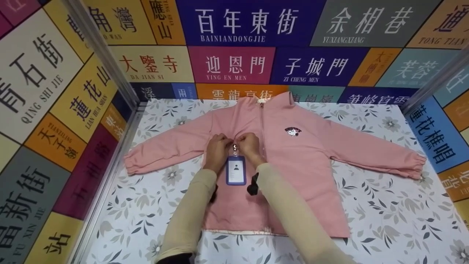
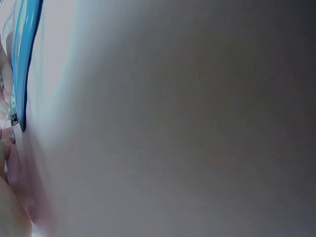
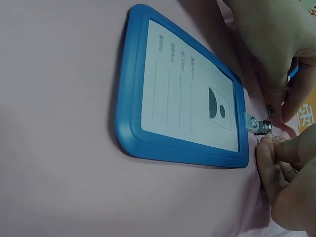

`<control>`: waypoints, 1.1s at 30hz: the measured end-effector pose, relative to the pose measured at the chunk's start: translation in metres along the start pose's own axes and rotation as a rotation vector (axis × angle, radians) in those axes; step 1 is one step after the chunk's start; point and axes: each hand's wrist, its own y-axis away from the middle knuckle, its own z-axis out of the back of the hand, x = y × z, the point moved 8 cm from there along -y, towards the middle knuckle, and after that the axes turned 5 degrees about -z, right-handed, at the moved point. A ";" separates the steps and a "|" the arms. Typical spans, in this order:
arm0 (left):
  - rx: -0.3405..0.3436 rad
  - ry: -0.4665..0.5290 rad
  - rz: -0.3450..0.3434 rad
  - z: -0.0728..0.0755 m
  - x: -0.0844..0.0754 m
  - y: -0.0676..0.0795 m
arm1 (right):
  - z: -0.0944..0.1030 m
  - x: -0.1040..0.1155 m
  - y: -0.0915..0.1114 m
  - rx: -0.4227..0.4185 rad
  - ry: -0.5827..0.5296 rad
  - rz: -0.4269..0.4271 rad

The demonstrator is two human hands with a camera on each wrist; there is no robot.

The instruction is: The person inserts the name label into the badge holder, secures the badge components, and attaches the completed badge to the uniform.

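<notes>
A pink zip jacket (image 1: 300, 176) lies spread out with its sleeves to either side. On its left front rests a blue-framed ID badge (image 1: 236, 179), whose white card carries a figure icon. A small metal clip (image 3: 264, 127) joins the badge's top through a clear strap. My left hand (image 1: 217, 151) pinches the jacket's fabric right beside this clip. With thumb and curled fingers, my right hand (image 1: 250, 145) pinches the clip's end from the other side. The fingertips of both hands nearly meet there. In the left wrist view only the badge's edge (image 2: 22, 64) and some fingers show.
A white cloth with grey leaves (image 1: 395, 216) covers the table under the jacket. Panels with coloured lettering stand behind (image 1: 234, 66) and on both sides (image 1: 40, 121). A small dark patch (image 1: 293, 132) decorates the jacket's right chest.
</notes>
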 end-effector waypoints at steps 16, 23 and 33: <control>0.004 0.059 -0.045 -0.003 0.003 0.001 | 0.000 0.006 -0.002 0.033 -0.006 0.035; 0.029 0.047 -0.026 0.000 0.006 0.000 | -0.006 -0.002 -0.006 0.137 -0.140 -0.046; 0.051 0.042 0.003 -0.002 0.011 0.000 | -0.015 -0.012 -0.007 0.270 -0.335 -0.135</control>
